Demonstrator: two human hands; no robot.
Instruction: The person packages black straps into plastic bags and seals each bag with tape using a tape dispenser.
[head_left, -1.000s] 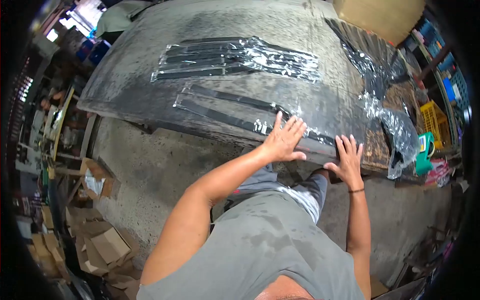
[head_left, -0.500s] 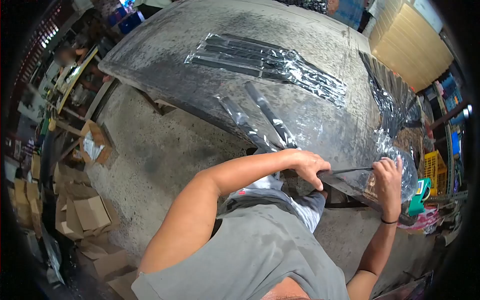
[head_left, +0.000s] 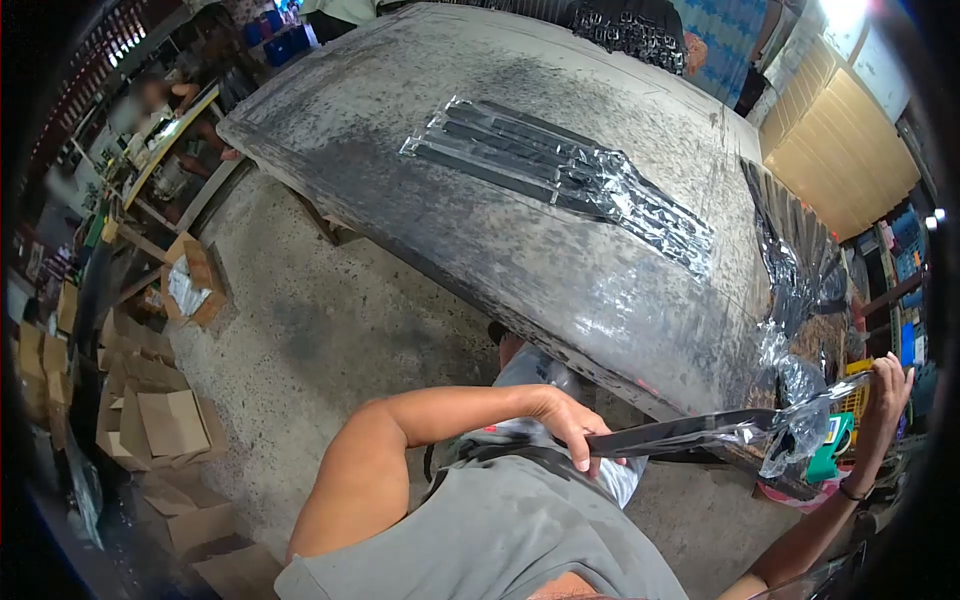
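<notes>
A long black strap in a clear plastic sleeve (head_left: 690, 436) stretches between my two hands, over the near right edge of the table. My left hand (head_left: 574, 428), in front of my waist, is closed on the strap's left end. Out to the far right and raised, my right hand (head_left: 886, 395) grips the clear plastic at the other end. Crumpled clear plastic (head_left: 797, 415) hangs below that end. Several black straps in clear sleeves (head_left: 570, 165) lie fanned in a bundle on the worn grey table (head_left: 480, 230).
More plastic-wrapped dark pieces (head_left: 795, 245) lie along the table's right side. A green device (head_left: 833, 447) and a yellow crate (head_left: 857, 400) are near my right forearm. Cardboard boxes (head_left: 165, 425) cover the floor at left. A person (head_left: 150, 105) sits at a bench far left.
My right hand has moved right and up, my left hand down and left, with the strap stretched between them. Two sleeved straps no longer lie at the table's near edge.
</notes>
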